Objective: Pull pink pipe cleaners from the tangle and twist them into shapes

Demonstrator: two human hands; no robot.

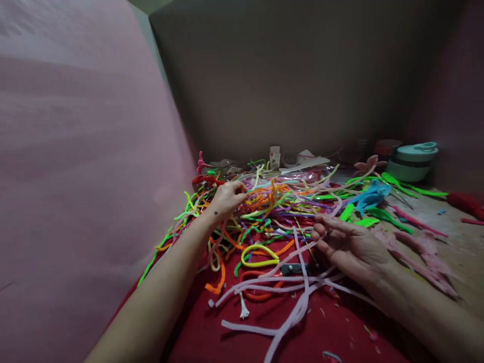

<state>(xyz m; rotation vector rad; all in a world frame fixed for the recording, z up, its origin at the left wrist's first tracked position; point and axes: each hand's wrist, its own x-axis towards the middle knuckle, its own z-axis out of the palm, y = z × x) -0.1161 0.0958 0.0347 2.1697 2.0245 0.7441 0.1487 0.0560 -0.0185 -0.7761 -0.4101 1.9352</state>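
Note:
My left hand [229,197] reaches into a tangled heap of coloured pipe cleaners [272,199], its fingers curled down among the strands. What its fingertips grip is hidden. On the right, my right hand [348,247] is palm up with the fingers bent together around a pale pink pipe cleaner [289,257]. More pale pink pipe cleaners [289,320] lie crossed in front, near the red cloth's front. Beneath some of them rest scissors [260,298] with yellow and red handle loops, their blades partly covered.
Red cloth [204,322] covers the near surface. Blue fuzzy shapes [372,195], green leaf-like pieces [389,218] and pink fuzzy pieces [431,257] lie at right. A teal lidded container [412,164] stands behind them. A small white box [275,157] is at the back. A pink panel [83,176] rises on the left.

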